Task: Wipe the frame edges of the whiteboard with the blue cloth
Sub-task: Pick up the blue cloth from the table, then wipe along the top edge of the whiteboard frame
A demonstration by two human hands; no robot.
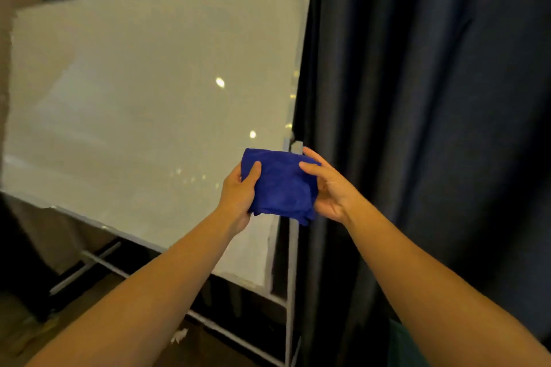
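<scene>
A folded blue cloth [280,185] is held between both hands in front of the whiteboard's lower right part. My left hand [237,197] grips its left side with the thumb on top. My right hand [326,188] grips its right side, fingers over the upper edge. The whiteboard [134,92] is large, white and glossy, tilted in the view, with a thin pale frame. Its right frame edge [299,68] runs just above the cloth. The bottom frame edge [89,219] slopes down to the right, partly hidden by my left forearm.
A dark curtain [432,98] hangs close to the right of the board. The board stands on a metal stand with a right post [291,292] and crossbars [98,262] below. A small white scrap [179,335] lies on the brown floor.
</scene>
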